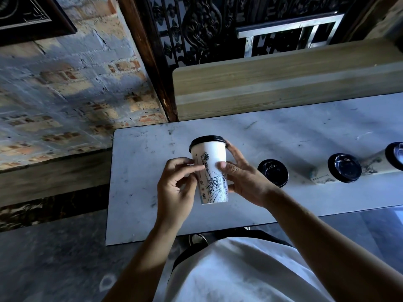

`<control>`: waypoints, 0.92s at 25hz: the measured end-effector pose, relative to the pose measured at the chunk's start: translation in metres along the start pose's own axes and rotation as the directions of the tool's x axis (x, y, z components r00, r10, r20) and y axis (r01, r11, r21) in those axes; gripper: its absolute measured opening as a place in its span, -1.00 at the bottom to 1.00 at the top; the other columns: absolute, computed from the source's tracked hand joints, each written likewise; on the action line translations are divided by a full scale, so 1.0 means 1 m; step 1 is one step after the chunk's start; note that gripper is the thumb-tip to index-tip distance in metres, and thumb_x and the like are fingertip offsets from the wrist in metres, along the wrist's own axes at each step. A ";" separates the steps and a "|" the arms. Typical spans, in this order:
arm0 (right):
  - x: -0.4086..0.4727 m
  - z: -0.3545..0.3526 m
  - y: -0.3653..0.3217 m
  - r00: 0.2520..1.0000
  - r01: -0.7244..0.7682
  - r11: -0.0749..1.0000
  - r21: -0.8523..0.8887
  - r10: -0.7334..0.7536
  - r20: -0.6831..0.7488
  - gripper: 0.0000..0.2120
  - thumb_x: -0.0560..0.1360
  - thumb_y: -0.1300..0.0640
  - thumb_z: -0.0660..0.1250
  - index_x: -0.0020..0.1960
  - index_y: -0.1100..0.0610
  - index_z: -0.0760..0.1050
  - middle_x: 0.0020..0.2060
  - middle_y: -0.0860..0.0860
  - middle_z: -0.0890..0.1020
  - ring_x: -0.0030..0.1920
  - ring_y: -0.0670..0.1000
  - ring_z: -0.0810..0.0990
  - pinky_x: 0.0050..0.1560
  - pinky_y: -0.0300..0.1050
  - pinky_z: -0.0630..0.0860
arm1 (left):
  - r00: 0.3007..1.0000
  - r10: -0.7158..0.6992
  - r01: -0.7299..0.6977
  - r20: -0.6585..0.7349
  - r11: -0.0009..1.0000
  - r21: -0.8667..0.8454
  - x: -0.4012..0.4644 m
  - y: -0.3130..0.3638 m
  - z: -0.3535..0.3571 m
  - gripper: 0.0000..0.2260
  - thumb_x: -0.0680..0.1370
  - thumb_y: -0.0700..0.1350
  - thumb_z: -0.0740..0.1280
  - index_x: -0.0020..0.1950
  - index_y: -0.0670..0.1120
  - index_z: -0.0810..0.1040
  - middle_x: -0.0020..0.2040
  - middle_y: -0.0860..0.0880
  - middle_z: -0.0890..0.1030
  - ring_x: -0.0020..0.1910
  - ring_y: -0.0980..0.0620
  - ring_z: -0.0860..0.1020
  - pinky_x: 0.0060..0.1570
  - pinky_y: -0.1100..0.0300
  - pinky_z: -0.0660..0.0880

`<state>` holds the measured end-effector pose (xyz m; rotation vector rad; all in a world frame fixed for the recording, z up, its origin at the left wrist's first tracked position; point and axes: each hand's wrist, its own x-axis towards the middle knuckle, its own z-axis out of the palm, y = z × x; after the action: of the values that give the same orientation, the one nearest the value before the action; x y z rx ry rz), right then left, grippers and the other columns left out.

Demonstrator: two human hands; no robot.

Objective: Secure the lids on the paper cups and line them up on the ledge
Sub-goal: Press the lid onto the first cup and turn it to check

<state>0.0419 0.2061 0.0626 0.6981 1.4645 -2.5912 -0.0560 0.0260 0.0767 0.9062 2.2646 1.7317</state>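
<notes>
Table [152,214]: pale marble-look slab, scuffed and scratched, dark thin edge. Behind the table's far edge, a light wooden ledge [283,83]; behind that, dark ornate metal grillwork [196,29]. Left of the table, a rough brick wall [65,83] with patchy plaster. Dark floor below the table's near edge.

Held cup [212,171]: white paper cup with a line drawing of a statue, black lid [206,139] on top, roughly upright, tilted slightly toward the wall. It sits over the table's middle-left area; can't tell whether its base touches the table or is lifted just clear.

Left hand [177,182]: fingers curled, fingertips pinching the cup's left side at mid-height.

Right hand [242,177]: wrapped round the cup's right side, thumb pressed on the front over the drawing, fingers reaching behind up near the lid rim.

Right of the held cup, three more lidded cups on the table in a row: nearest cup [273,173] showing mostly its black lid, second cup [335,171] further right, third cup [388,158] at the frame edge, partly cut off. All apart from each other.

White shirt [239,269] at bottom of frame.
</notes>
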 end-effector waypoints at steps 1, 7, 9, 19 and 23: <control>0.000 0.000 -0.001 1.000 -0.001 1.000 0.012 0.001 -0.008 -0.34 0.51 0.02 0.44 0.49 -0.39 0.27 0.30 0.21 0.63 0.24 0.26 0.65 0.27 0.34 0.54 | 1.000 -0.030 0.030 -0.009 0.999 -0.030 -0.001 0.002 0.001 -0.59 0.48 -0.53 0.31 0.03 -0.05 0.71 0.07 -0.16 0.58 0.11 0.06 0.61 0.05 0.37 0.51; 0.003 -0.006 0.001 1.000 0.020 0.998 0.055 -0.019 -0.017 -0.37 0.56 0.13 0.21 0.49 -0.42 0.29 0.17 0.27 0.58 0.17 0.27 0.57 0.34 0.44 0.42 | 0.980 -0.200 0.199 0.016 0.960 -0.198 -0.004 0.008 0.001 -0.70 0.50 -0.41 0.32 0.03 -0.06 0.68 0.13 -0.13 0.63 0.19 0.02 0.60 0.07 0.36 0.52; 0.003 -0.005 0.002 0.999 0.035 0.999 0.019 -0.035 -0.034 -0.36 0.56 0.15 0.18 0.49 -0.44 0.28 0.15 0.25 0.57 0.17 0.27 0.55 0.35 0.48 0.38 | 0.975 -0.224 0.220 0.008 0.951 -0.215 -0.006 0.007 0.001 -0.82 0.53 -0.26 0.36 0.03 -0.04 0.67 0.09 -0.09 0.65 0.16 0.01 0.62 0.08 0.27 0.55; 0.001 -0.002 0.000 0.996 0.039 0.999 -0.010 -0.040 -0.075 -0.31 0.46 0.17 0.41 0.54 -0.13 0.34 0.08 0.14 0.57 0.08 0.14 0.61 0.01 0.10 0.64 | 0.955 -0.296 0.283 -0.027 0.933 -0.221 -0.009 0.008 0.004 -0.86 0.51 -0.21 0.39 0.07 -0.09 0.60 0.03 -0.07 0.66 -0.01 0.20 0.64 -0.06 0.34 0.56; 0.001 -0.004 0.001 0.998 0.041 0.997 0.065 -0.038 -0.041 -0.37 0.41 0.14 0.38 0.47 -0.12 0.45 0.07 0.13 0.53 0.09 0.14 0.58 0.07 0.20 0.61 | 0.978 -0.209 0.203 -0.018 0.965 -0.165 -0.007 0.009 0.003 -0.68 0.53 -0.37 0.34 0.10 0.03 0.62 0.13 -0.15 0.63 0.09 0.03 0.64 -0.03 0.35 0.55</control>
<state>0.0430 0.2094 0.0598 0.7396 1.4235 -2.6814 -0.0454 0.0259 0.0821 0.5895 2.1135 1.8182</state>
